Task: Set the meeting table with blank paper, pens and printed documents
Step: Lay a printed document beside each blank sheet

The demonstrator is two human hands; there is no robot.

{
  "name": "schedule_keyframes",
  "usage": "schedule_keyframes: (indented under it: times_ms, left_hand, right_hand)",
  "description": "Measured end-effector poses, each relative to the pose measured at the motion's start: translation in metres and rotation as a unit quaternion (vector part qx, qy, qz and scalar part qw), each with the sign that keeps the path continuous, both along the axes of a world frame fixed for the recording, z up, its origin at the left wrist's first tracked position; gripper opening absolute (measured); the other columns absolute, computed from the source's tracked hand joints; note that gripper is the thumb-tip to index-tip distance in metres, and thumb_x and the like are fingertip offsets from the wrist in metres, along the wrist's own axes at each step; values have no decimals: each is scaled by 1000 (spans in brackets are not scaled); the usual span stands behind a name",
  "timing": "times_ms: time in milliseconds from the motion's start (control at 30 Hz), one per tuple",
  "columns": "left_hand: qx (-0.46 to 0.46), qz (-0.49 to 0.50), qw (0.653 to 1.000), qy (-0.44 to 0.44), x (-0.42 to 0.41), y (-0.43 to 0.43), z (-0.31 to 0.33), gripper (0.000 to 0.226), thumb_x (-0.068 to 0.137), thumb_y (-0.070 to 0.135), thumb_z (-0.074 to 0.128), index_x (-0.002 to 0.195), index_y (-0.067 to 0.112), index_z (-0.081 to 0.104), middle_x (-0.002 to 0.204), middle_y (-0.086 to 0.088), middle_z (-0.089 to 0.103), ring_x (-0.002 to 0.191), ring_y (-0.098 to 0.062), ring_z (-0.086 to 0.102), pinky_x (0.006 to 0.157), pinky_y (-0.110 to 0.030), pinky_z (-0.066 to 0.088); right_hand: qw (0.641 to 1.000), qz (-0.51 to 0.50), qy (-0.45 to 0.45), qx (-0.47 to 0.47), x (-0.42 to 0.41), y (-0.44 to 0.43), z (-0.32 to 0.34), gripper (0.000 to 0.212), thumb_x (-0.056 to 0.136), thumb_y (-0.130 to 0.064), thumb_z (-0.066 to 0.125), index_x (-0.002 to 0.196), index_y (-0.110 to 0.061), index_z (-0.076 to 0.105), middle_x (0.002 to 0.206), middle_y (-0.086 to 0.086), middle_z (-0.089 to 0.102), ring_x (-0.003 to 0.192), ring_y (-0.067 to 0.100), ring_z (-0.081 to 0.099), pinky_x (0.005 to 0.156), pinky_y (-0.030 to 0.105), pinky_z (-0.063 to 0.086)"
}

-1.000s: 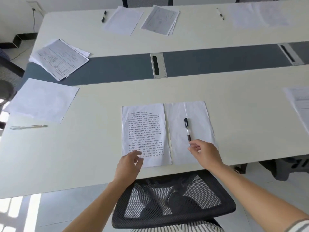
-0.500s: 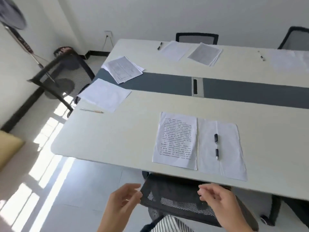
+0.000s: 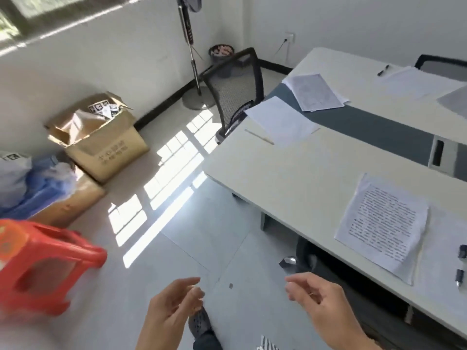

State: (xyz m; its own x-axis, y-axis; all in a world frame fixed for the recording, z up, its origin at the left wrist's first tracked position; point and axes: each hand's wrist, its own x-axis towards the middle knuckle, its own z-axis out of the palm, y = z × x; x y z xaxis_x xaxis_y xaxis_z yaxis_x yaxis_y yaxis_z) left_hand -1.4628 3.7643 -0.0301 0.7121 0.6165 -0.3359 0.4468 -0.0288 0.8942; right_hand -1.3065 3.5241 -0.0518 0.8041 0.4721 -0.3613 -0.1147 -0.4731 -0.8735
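STEP: judged as a walk to fetch supplies; take one blank sheet, pen and document per seat, clear of laid places | LEFT: left hand [image 3: 174, 306] loosely spread, empty, over floor | RIGHT: right hand [image 3: 321, 299] relaxed, fingers half-curled, empty | ITEMS: printed document [image 3: 384, 223] flat on table [image 3: 290, 178], pen [image 3: 461, 263] just right of it

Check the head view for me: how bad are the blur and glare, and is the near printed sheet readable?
Head view: heavy motion smear on the red plastic stool at left; hard sunlit window patches on the pale tiled floor; the white printed document on the cream meeting table shows text lines but none legible; the empty left hand and right hand are slightly soft.
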Motion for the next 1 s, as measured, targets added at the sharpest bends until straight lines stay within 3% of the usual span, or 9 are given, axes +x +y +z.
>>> schedule_keyframes:
  times_ms: [100, 167, 300, 433, 500, 567, 733, 833, 1000]
  left_hand:
    - [2, 26, 999, -18, -17, 61, -1, 13, 84, 4, 66, 90, 13, 73, 77, -9, 76, 67, -22, 72, 59, -26, 56]
    - [13, 46, 999, -22, -31, 112, -1, 14, 86, 3, 64, 90, 14, 73, 77, -9, 76, 68, -23, 71, 60, -26, 56]
    - [16, 75, 997, -12, -58, 202, 6, 17, 88, -3, 60, 92, 9, 71, 78, -13, 75, 67, -22, 71, 58, -24, 55]
    - [3, 84, 996, -17, -51, 267, 5, 14, 88, -2, 60, 90, 7, 71, 76, -13, 74, 64, -19, 70, 56, -24, 54]
    - [-14, 76, 997, -18, -31, 286, -1, 10, 83, 17, 71, 90, 10, 71, 76, -12, 75, 66, -22, 70, 58, -26, 54]
    - [-35, 67, 997, -14, -4, 303, -7, 38, 65, 42, 72, 90, 13, 72, 77, -12, 75, 67, -22, 71, 58, -25, 54]
    - [-47, 29, 998, -3, 83, 374, -10, 52, 58, 54, 67, 93, 16, 72, 81, -9, 76, 73, -21, 72, 64, -28, 53]
    - [-24, 28, 999, -3, 130, 433, 1, 47, 62, 48, 70, 95, 15, 72, 81, -12, 75, 72, -22, 71, 63, -28, 54]
    - [2, 28, 999, -21, 207, 523, 12, 9, 83, 8, 72, 92, 11, 71, 78, -12, 75, 66, -20, 70, 58, -24, 54]
  right_hand:
    - [1000, 9, -7, 14, -4, 68, 5, 43, 62, -72, 69, 83, -35, 76, 77, -6, 76, 73, 10, 72, 73, 22, 56]
    - [1000, 7, -16, 14, -4, 119, 4, 59, 56, -83, 62, 84, -34, 76, 79, -7, 77, 75, 9, 72, 74, 22, 56]
    - [999, 39, -11, 31, -8, 210, 14, 17, 77, -44, 66, 88, -32, 74, 84, -9, 77, 78, 9, 72, 78, 35, 57]
    - [999, 27, -13, 44, 3, 274, 20, 23, 74, -40, 65, 91, -28, 74, 86, -7, 77, 76, 10, 72, 75, 30, 55]
    - [999, 19, -11, 41, 18, 297, 15, 22, 74, -39, 65, 91, -28, 74, 86, -6, 77, 76, 11, 72, 73, 28, 55]
    - [999, 14, -11, 38, 38, 320, 8, 21, 75, -38, 65, 91, -28, 74, 87, -7, 77, 77, 10, 72, 72, 25, 55]
    - [999, -15, -18, 33, 111, 396, -13, 9, 85, -20, 68, 90, -26, 74, 83, -4, 77, 75, 13, 72, 73, 27, 54]
    - [999, -16, -10, 32, 159, 446, -12, 9, 85, -21, 69, 89, -27, 73, 82, -4, 77, 76, 12, 72, 69, 19, 53]
    - [998, -1, -17, 58, 241, 535, 18, 22, 77, -40, 66, 95, -28, 72, 88, -8, 76, 80, 12, 72, 80, 30, 55]
